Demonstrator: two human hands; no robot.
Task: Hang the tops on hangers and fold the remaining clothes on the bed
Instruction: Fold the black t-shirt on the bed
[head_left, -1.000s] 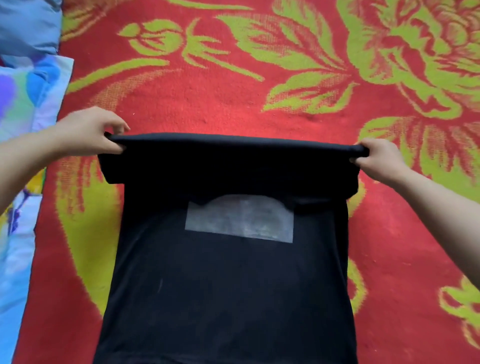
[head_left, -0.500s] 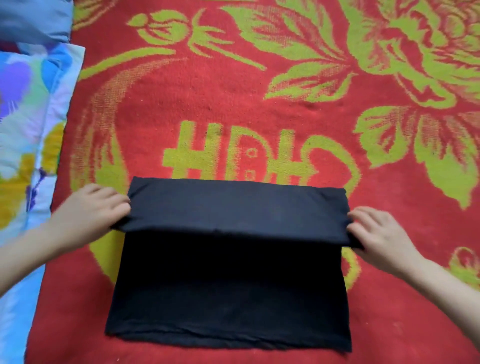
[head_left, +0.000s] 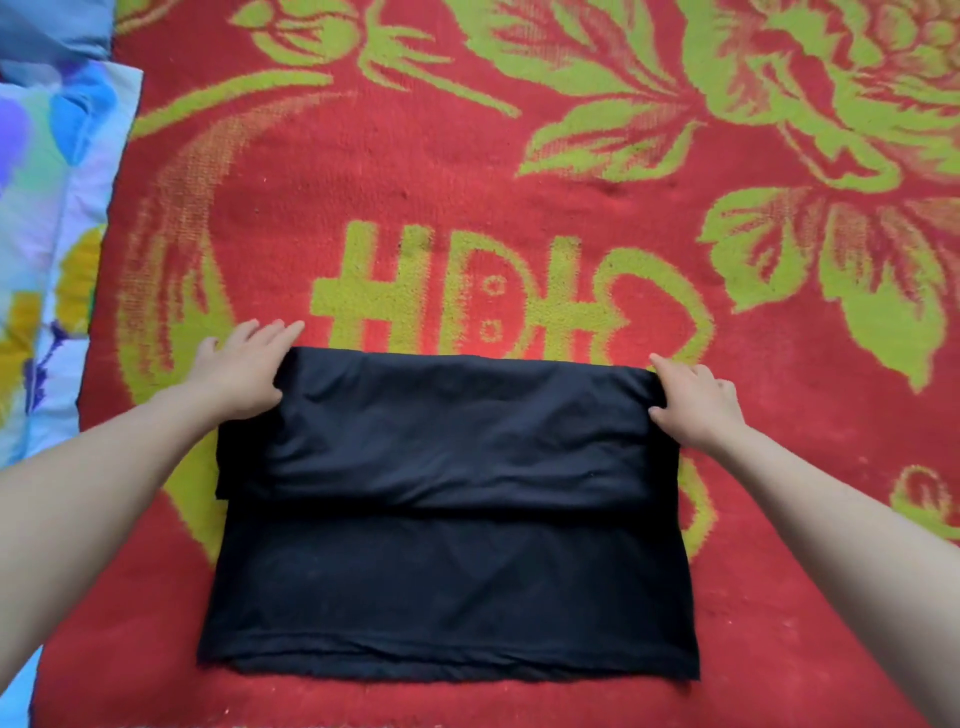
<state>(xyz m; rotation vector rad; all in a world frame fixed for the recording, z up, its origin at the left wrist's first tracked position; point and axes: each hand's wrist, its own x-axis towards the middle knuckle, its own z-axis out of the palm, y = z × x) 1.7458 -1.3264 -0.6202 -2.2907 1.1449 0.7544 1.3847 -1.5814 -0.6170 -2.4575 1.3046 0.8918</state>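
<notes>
surface: bed covered by a red blanket (head_left: 467, 171) with large yellow-green flowers, leaves and a blocky motif in the middle. blanket fills nearly the whole view and lies flat. left edge: a pale blue sheet (head_left: 52, 249) with blue, purple and yellow blotches runs alongside the blanket, touching it. top-left corner: a patch of plain grey-blue fabric (head_left: 47, 26), can't tell what it is. nothing of the room past the bed is visible.

garment (head_left: 447, 582): black, lying on the blanket just below the motif, centre of view. upper part doubled over the lower, so a folded band sits on top and a single layer shows nearer the camera. near hem slightly wavy.

left hand (head_left: 244, 374): at the fold's far-left corner, fingers straight and close together, flat on the blanket, thumb side against the cloth. can't tell if it grips anything.

right hand (head_left: 696, 400): at the far-right corner, fingers curled, thumb and forefinger pinching the garment's edge.
</notes>
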